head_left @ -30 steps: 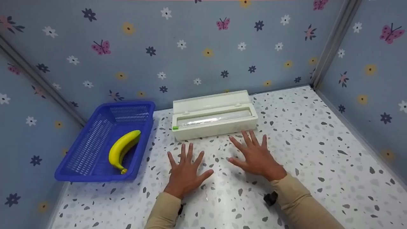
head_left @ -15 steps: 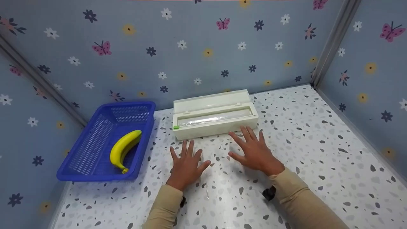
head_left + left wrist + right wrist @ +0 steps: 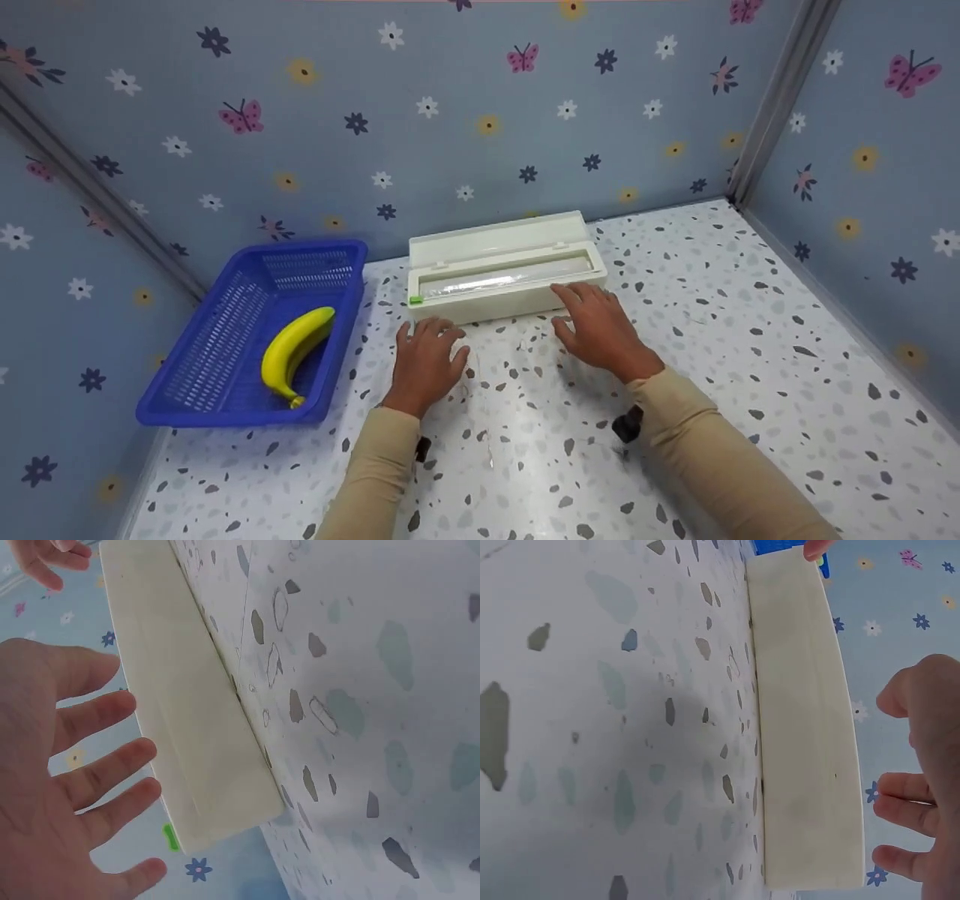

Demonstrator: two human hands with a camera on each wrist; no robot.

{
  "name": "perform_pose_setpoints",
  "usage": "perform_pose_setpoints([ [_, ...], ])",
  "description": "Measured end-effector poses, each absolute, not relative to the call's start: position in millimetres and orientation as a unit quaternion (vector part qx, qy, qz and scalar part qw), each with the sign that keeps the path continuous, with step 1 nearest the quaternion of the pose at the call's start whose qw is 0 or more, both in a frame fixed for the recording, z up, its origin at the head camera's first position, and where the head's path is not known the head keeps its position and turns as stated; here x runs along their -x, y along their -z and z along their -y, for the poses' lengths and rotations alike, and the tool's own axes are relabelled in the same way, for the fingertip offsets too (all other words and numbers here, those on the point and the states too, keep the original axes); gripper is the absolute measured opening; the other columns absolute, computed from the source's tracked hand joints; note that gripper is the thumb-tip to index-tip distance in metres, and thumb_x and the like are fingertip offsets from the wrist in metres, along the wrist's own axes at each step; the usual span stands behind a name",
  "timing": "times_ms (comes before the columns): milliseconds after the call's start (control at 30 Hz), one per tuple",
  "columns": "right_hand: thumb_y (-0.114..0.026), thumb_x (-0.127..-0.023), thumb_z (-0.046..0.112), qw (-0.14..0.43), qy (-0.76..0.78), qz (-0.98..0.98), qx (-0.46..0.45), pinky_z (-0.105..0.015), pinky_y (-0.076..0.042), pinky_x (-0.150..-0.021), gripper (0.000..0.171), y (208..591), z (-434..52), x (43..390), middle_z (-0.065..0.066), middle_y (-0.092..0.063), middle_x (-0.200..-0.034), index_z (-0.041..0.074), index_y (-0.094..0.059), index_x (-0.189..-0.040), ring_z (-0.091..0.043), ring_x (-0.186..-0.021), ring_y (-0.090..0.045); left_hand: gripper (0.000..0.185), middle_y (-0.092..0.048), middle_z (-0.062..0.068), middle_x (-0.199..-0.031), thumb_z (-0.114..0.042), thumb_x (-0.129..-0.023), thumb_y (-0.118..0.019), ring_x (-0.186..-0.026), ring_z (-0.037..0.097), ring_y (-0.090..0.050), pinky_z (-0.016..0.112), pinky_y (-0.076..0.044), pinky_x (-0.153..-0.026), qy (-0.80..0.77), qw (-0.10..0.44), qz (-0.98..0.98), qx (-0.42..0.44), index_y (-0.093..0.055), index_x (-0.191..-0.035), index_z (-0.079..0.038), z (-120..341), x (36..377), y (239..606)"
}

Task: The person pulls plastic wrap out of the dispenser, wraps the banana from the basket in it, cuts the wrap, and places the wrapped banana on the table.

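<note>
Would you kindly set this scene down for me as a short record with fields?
White box: lid open, shiny film-like roll inside
Green piece: at the box's left end
Left hand: holding nothing, near the box's left front
Right hand: holding nothing, near the box's right front
Blue basket: left of the box
Banana: inside the basket
Tabletop: white, speckled
Wall: blue, floral
</note>
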State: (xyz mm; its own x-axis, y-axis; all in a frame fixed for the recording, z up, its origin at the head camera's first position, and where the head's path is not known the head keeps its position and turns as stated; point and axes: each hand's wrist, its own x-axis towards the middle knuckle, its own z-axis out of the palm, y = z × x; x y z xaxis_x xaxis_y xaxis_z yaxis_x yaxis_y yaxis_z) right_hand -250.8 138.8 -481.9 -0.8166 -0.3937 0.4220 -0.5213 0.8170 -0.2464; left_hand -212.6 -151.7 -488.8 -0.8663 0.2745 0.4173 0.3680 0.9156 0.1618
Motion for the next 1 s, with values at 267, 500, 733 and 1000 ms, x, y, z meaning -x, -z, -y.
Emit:
perform_pose_setpoints([
  [267,-0.066,-0.096,0.018,0.171,-0.154,0.941,-0.248,-0.054,-0.048,-0.089,0.04,476,-136,265,-0.016,-0.062,-0.12,0.005,-0.06,-0.133,-0.034,-0.111,-0.058,0.01,-0.07,0.008,-0.093,-0.007,-0.082,-0.079,-0.099,0.029,-0.066,0.051,-0.047,-0.093,0.123,0.281,0.937,0.17,-0.077,-0.092,-0.01,164,235,484],
  [500,-0.067,-0.095,0.016,0.198,-0.142,0.938,-0.246,-0.054,-0.048,-0.085,0.045,472,-136,278,-0.019,-0.062,-0.119,0.003,-0.056,-0.138,-0.036,-0.109,-0.059,0.006,-0.069,0.01,-0.091,-0.007,-0.084,-0.075,-0.09,0.031,-0.066,0.051,-0.05,-0.081,0.123,0.296,0.933,0.162,-0.077,-0.09,-0.008,174,251,472],
  [733,-0.067,-0.095,0.015,0.214,-0.155,0.934,-0.241,-0.054,-0.049,-0.083,0.046,473,-138,292,-0.019,-0.061,-0.117,0.002,-0.056,-0.138,-0.037,-0.105,-0.059,0.005,-0.068,0.011,-0.093,-0.008,-0.086,-0.074,-0.089,0.031,-0.064,0.052,-0.05,-0.085,0.139,0.294,0.937,0.127,-0.077,-0.088,-0.007,173,265,471],
  [1000,-0.068,-0.095,0.009,0.24,-0.181,0.928,-0.222,-0.05,-0.051,-0.081,0.031,474,-145,304,-0.016,-0.062,-0.111,0.004,-0.065,-0.125,-0.034,-0.098,-0.06,0.006,-0.067,0.011,-0.094,-0.01,-0.089,-0.075,-0.091,0.03,-0.063,0.049,-0.05,-0.083,0.152,0.279,0.943,0.098,-0.079,-0.092,-0.006,164,278,473],
])
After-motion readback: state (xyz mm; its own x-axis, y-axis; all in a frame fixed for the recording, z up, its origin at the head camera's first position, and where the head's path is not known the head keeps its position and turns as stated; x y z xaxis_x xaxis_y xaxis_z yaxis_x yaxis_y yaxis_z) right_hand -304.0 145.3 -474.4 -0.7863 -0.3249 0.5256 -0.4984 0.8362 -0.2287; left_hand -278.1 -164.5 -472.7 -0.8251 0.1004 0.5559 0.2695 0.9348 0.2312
